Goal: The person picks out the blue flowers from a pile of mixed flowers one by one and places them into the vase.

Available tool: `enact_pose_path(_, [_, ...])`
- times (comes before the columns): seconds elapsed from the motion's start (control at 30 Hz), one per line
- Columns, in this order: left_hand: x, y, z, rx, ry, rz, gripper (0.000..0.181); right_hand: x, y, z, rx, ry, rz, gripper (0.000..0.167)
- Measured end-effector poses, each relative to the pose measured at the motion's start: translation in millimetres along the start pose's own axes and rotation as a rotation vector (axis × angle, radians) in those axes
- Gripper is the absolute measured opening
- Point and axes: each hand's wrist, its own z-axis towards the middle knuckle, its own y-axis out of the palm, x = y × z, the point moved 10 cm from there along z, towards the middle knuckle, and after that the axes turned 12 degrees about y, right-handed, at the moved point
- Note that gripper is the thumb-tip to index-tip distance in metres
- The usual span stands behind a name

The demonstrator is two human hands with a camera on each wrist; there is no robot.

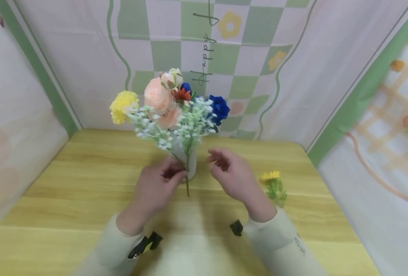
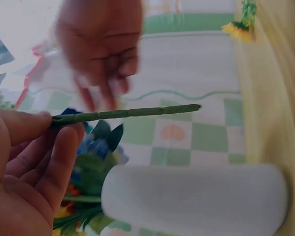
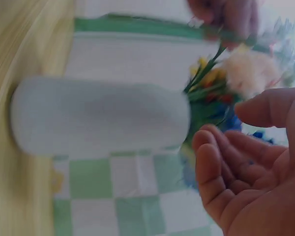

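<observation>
My left hand (image 1: 153, 188) pinches the green stem (image 2: 137, 113) of a sprig with small white blossoms (image 1: 194, 122) between thumb and fingers. The stem's bare lower end sticks out past the fingertips, in front of a white vase (image 3: 98, 117). Nothing is in my right hand (image 1: 234, 174); its fingers are loosely bent, to the right of the vase and apart from it. Out of the vase's mouth rise peach blooms (image 1: 158, 96), a yellow pompom flower (image 1: 122, 106), a blue rose (image 1: 219, 108) and a red-orange flower (image 1: 182, 94). The sprig partly hides the vase in the head view.
On the wooden table (image 1: 86, 184), a yellow flower with green leaves (image 1: 275, 188) lies by my right forearm. A checkered cloth (image 1: 166, 55) hangs behind the table, with printed cloths at both sides. Black pieces (image 1: 236, 227) show beside my cuffs.
</observation>
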Motion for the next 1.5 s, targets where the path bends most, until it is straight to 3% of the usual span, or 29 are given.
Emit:
enact_pose_path(0.2, [3.7, -36.4, 7.1, 0.157, 0.053, 0.051, 0.01, 28, 12, 26.7, -0.088, 0.139, -0.034, 0.047])
enact_pose_path(0.27, [6.7, -44.7, 8.5, 0.206, 0.083, 0.074, 0.007, 33, 18, 32.4, -0.102, 0.161, -0.055, 0.047])
enact_pose_path(0.37, [8.2, -53.5, 11.1, 0.276, 0.073, 0.088, 0.006, 37, 25, 40.8, -0.11, 0.172, -0.077, 0.048])
enact_pose_path(0.53, [13.8, -59.4, 22.2, 0.375, 0.147, -0.002, 0.019, 37, 33, 58.7, -0.097, 0.162, -0.077, 0.05])
enact_pose_path(0.6, [16.4, -60.7, 24.6, 0.403, 0.195, 0.018, 0.024, 35, 36, 67.3, -0.089, 0.149, -0.067, 0.054])
enact_pose_path(0.83, [10.8, -59.8, 26.1, 0.452, 0.217, 0.168, 0.017, 24, 51, 92.1, -0.089, 0.105, -0.02, 0.082])
enact_pose_path(0.87, [12.1, -60.3, 25.6, 0.465, 0.235, 0.198, 0.016, 25, 54, 94.0, -0.094, 0.113, -0.011, 0.086])
enact_pose_path(0.93, [20.5, -54.8, 24.5, 0.422, 0.324, 0.389, 0.016, 26, 59, 96.6, -0.098, 0.123, 0.005, 0.09])
enact_pose_path(1.0, [28.7, -43.7, 23.5, 0.347, 0.42, 0.657, 0.018, 29, 63, 99.0, -0.088, 0.135, 0.001, 0.092])
enact_pose_path(1.07, [34.0, -26.3, 18.2, 0.263, 0.545, 1.003, 0.023, 31, 64, 100.9, -0.075, 0.143, -0.012, 0.092])
enact_pose_path(1.1, [35.4, -17.8, 15.4, 0.23, 0.61, 1.14, 0.026, 32, 64, 101.3, -0.069, 0.141, -0.018, 0.091])
enact_pose_path(1.13, [35.2, -13.0, 14.8, 0.211, 0.64, 1.217, 0.027, 32, 64, 101.5, -0.064, 0.142, -0.027, 0.091])
enact_pose_path(1.23, [34.1, -8.6, 16.9, 0.223, 0.663, 1.297, 0.023, 32, 64, 101.1, -0.063, 0.141, -0.045, 0.092])
enact_pose_path(1.3, [33.4, -13.5, 23.3, 0.266, 0.633, 1.188, 0.017, 31, 64, 100.3, -0.067, 0.133, -0.05, 0.095])
enact_pose_path(1.37, [35.3, -13.6, 26.7, 0.302, 0.633, 1.192, 0.021, 31, 65, 99.7, -0.07, 0.125, -0.049, 0.094])
enact_pose_path(1.5, [34.4, -17.7, 33.4, 0.354, 0.596, 1.108, 0.029, 31, 66, 99.0, -0.084, 0.115, -0.035, 0.092])
